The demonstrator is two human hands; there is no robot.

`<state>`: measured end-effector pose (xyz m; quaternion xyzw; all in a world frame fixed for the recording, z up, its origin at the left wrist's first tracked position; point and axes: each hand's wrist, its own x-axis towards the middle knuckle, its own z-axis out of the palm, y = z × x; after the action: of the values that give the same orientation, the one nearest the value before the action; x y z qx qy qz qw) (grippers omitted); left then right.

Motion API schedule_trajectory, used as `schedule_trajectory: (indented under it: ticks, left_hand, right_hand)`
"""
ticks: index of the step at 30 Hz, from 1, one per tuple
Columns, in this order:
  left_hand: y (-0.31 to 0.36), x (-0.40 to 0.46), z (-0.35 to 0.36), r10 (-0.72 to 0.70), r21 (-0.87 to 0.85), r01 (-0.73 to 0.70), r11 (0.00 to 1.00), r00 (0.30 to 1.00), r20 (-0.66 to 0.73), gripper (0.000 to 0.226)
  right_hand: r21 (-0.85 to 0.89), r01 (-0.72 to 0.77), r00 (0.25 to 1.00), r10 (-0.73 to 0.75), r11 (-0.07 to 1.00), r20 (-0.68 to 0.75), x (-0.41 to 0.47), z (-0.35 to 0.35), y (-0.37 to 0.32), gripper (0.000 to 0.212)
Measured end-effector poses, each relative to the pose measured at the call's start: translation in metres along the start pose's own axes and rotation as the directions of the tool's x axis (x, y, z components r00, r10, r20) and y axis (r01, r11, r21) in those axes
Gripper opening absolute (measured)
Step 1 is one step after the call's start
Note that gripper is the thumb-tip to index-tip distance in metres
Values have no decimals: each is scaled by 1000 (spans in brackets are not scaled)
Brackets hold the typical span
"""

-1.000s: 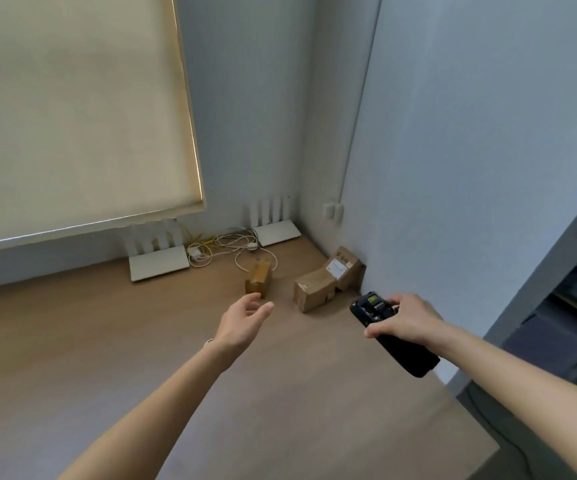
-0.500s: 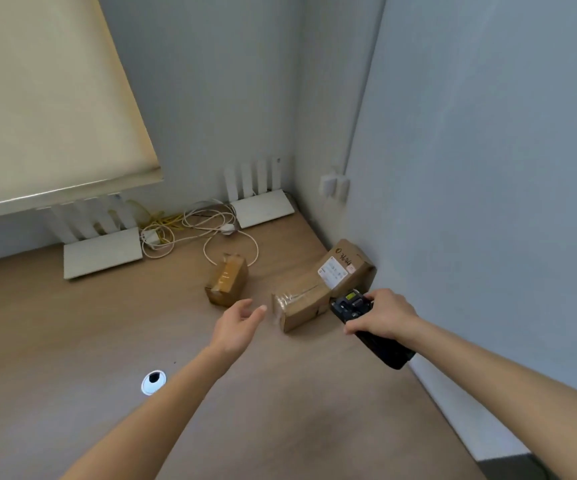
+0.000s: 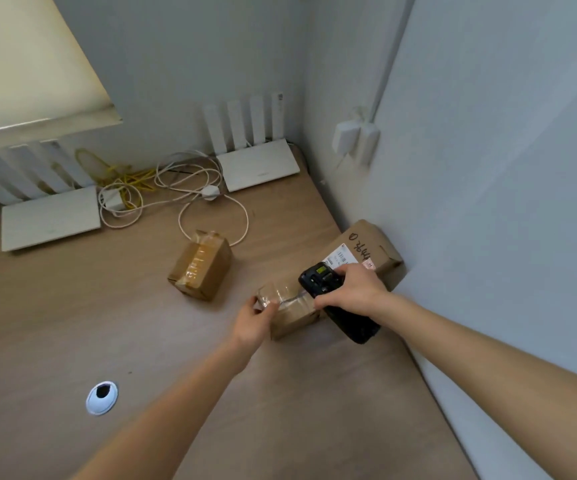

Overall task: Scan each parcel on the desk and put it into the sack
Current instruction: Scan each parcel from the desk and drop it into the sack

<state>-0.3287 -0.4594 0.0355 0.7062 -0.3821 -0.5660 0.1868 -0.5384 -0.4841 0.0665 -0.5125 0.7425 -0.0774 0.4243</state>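
We are closing our left hand [image 3: 253, 318] around the near-left end of the taped cardboard parcel [image 3: 292, 311] lying on the wooden surface [image 3: 72, 341], thumb on top and fingers down its side. Our right hand [image 3: 351, 292] is gripping the black handheld scanner [image 3: 337, 301] directly above that parcel's far end, hiding much of its top, so we cannot make out any label there. The parcel's long axis is running from near-left toward the far-right wall. Just beyond it, the labelled parcel [image 3: 366, 251] is resting against the wall; farther left, the small taped box [image 3: 201, 264] is sitting apart. No sack is visible.
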Motion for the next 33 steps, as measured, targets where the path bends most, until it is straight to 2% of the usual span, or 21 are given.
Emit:
schedule_trajectory:
  ticks: [7, 12, 17, 19, 21, 24, 27, 30, 33]
  left_hand:
    - [-5, 6, 1, -123, -189, 114, 975, 992, -37, 46]
    - [1, -15, -10, -125, -323, 89, 942, 988, -92, 32]
    - [5, -51, -37, -45, -421, -8, 907, 992, -116, 27]
    - [5, -66, -53, -12, -471, -35, 881, 995, -96, 37]
    - [5, -85, -71, 61, -497, -86, 863, 996, -65, 48]
    - [5, -125, -98, 199, -513, -192, 837, 979, -40, 47]
    - [1, -170, -127, 286, -501, -269, 823, 957, -44, 52]
    - [-9, -217, -156, 364, -488, -334, 806, 931, -37, 53]
    - [-29, -261, -187, 444, -423, -433, 796, 893, -78, 48]
  right_hand:
    - [124, 21, 999, -26, 992, 41, 7, 8, 10, 69]
    - [219, 11, 999, -22, 976, 49, -15, 0, 7, 68]
    - [274, 66, 996, -79, 959, 36, -60, -13, -16, 72]
    - [293, 87, 994, -101, 952, 35, -83, -18, -25, 74]
    - [292, 116, 991, -131, 949, 32, -109, -21, -35, 78]
    - [283, 160, 985, -172, 946, 18, -153, -22, -54, 88]
    - [293, 212, 976, -219, 932, -7, -205, -16, -74, 95]
    - [282, 265, 963, -267, 922, -33, -258, -2, -92, 87]
    - [253, 296, 955, -289, 921, -66, -307, 13, -106, 92]
